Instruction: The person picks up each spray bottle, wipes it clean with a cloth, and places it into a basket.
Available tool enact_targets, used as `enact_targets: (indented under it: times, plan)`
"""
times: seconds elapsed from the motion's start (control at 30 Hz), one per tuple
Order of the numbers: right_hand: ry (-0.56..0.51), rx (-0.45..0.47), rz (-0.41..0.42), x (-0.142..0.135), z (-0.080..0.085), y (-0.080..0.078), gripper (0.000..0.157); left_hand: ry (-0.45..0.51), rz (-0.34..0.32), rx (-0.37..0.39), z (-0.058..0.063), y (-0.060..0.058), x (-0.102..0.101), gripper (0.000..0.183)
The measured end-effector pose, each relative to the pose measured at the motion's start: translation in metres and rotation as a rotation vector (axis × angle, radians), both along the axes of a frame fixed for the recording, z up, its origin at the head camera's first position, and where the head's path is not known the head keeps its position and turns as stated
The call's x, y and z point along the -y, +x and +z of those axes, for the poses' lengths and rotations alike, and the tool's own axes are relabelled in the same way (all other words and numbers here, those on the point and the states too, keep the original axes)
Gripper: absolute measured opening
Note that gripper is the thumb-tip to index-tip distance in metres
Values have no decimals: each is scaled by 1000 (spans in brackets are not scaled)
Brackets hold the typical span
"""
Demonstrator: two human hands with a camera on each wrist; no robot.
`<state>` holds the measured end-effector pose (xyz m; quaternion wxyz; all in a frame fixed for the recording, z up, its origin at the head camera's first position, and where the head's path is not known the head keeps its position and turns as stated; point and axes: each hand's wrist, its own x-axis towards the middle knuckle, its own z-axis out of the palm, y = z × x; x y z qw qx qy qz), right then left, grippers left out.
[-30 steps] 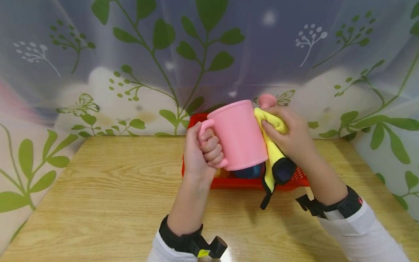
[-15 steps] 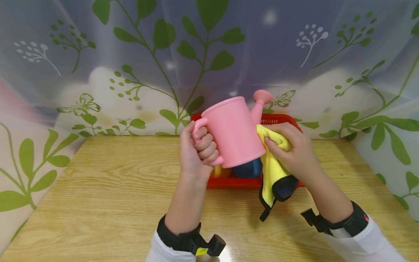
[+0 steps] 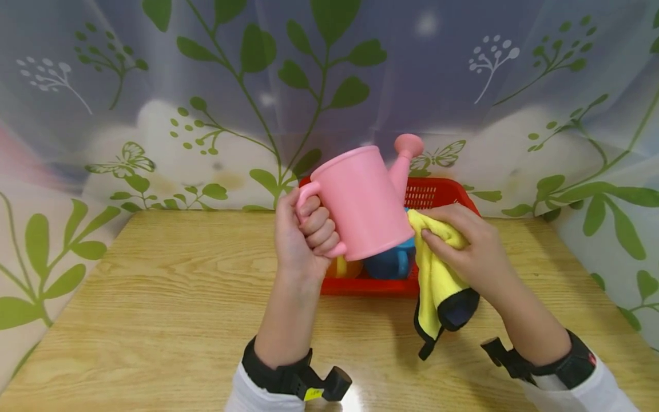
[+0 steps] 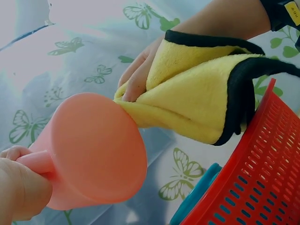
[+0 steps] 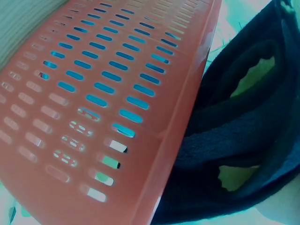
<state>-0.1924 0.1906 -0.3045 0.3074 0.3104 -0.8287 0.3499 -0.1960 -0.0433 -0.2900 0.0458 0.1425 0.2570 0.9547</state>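
Note:
My left hand (image 3: 304, 234) grips the handle of a pink watering can (image 3: 362, 203), its fingers curled round it. The can tilts in the air over a red basket, with its spout pointing up and to the right. In the left wrist view the can's flat base (image 4: 98, 145) faces the camera. My right hand (image 3: 476, 246) pinches a folded yellow cloth (image 3: 437, 274) with black edging, right at the can's lower right side. The cloth's lower end hangs down in front of the basket. In the right wrist view the cloth's dark underside (image 5: 201, 145) shows beside the basket.
The red slotted basket (image 3: 370, 288) stands on a wooden table (image 3: 180, 297) against a leaf-patterned backdrop (image 3: 231, 154). Inside it lie a blue thing with a handle (image 3: 383, 265) and an orange-yellow thing (image 3: 352, 269), both partly hidden by the can.
The watering can has shifted a little left and up, baring its spout. My right hand has slid down and to the right with the cloth, away from the spout toward the can's base.

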Motion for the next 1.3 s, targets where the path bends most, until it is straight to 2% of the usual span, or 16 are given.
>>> enact_targets:
  times: [0.13, 0.3, 0.43, 0.57, 0.63, 0.8, 0.87, 1.03, 1.17, 1.3]
  plan:
    - [-41, 1, -22, 3, 3, -4, 33, -2, -55, -13, 0, 2, -2, 39]
    - [-104, 45, -84, 8, 10, -10, 28, -18, -117, -57, 0, 4, -7, 41]
    - [-131, 73, -120, 12, 17, -15, 26, -33, -119, -86, 0, 5, -9, 41]
    - [-145, 47, -154, 14, 23, -21, 25, -58, -122, -101, 0, 7, -10, 41]
    - [-132, 26, -173, 14, 27, -25, 25, -66, -123, -100, 0, 8, -11, 40]
    - [-81, 55, -240, 12, 36, -31, 29, -111, -143, -84, 0, 9, -14, 41]
    - [-60, 72, -278, 10, 38, -33, 30, -133, -148, -75, -1, 10, -16, 41]
    - [-35, 47, -356, 3, 39, -39, 30, -145, -158, -63, -1, 10, -18, 39]
    - [-39, 21, -373, 0, 39, -42, 29, -149, -157, -61, -1, 9, -18, 40]
    - [-33, -12, -342, 4, 38, -43, 28, -136, -130, -66, -1, 8, -15, 40]
